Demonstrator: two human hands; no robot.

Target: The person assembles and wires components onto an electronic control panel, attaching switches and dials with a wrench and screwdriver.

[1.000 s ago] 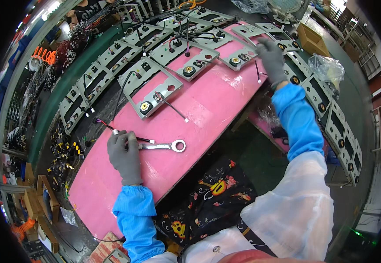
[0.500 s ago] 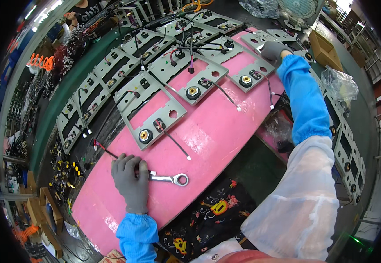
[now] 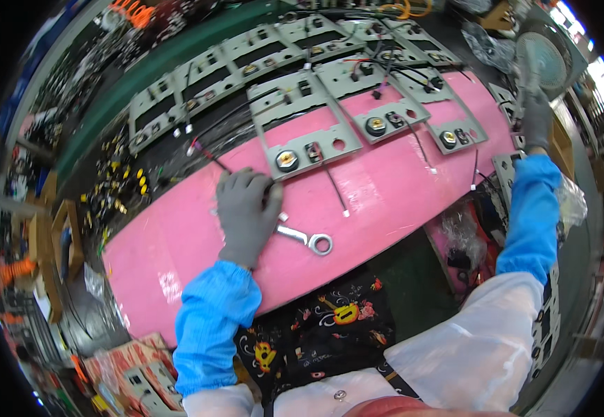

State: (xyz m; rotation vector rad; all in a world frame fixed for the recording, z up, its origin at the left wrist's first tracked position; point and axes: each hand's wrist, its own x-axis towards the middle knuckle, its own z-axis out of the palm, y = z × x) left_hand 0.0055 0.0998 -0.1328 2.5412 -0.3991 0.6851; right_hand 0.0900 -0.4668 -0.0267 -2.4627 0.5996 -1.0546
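Observation:
My left hand [image 3: 247, 214], in a grey glove, rests on the pink sheet [image 3: 399, 191] with its fingers curled over a ratchet wrench [image 3: 295, 234]. The wrench's ring end sticks out to the right of the hand; its other end is mostly covered. A dark cable [image 3: 211, 157] runs in under the fingertips, and a small white connector shows beside the thumb. At the far right, my gloved right hand [image 3: 537, 119] is closed on a grey metal panel [image 3: 526, 80], seen nearly edge-on and blurred. A grey frame panel [image 3: 295, 132] with a brass fitting lies ahead of my left hand.
Two more panels [image 3: 375, 97] [image 3: 448, 111] lie on the sheet, their wires hanging toward me. Behind stands a row of several panels [image 3: 211, 76]. Small black and yellow parts [image 3: 121, 181] lie at left. A fan [image 3: 545, 62] and a cardboard box [image 3: 561, 149] are at right.
My right hand has moved away to the right with the grey panel, which is now turned nearly edge-on. The view has swung. My left hand stays over the wrench.

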